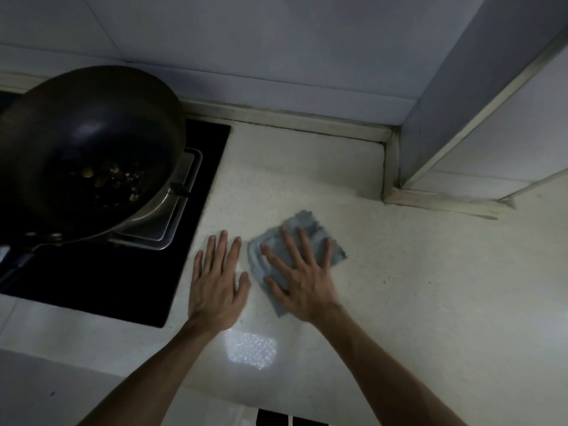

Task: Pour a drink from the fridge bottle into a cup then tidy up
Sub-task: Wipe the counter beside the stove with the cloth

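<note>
A grey-blue cloth (307, 224) lies flat on the pale speckled countertop (430, 287). My right hand (299, 278) rests palm down on the cloth with its fingers spread, pressing it against the counter. My left hand (216, 282) lies flat on the bare counter just left of the cloth, fingers apart, holding nothing. No bottle or cup is in view.
A dark wok (86, 149) with food scraps sits on the black hob (129, 278) at the left, its handle pointing to the lower left. Tiled walls (276, 56) close the back, and a boxed corner (461, 118) juts out at the right.
</note>
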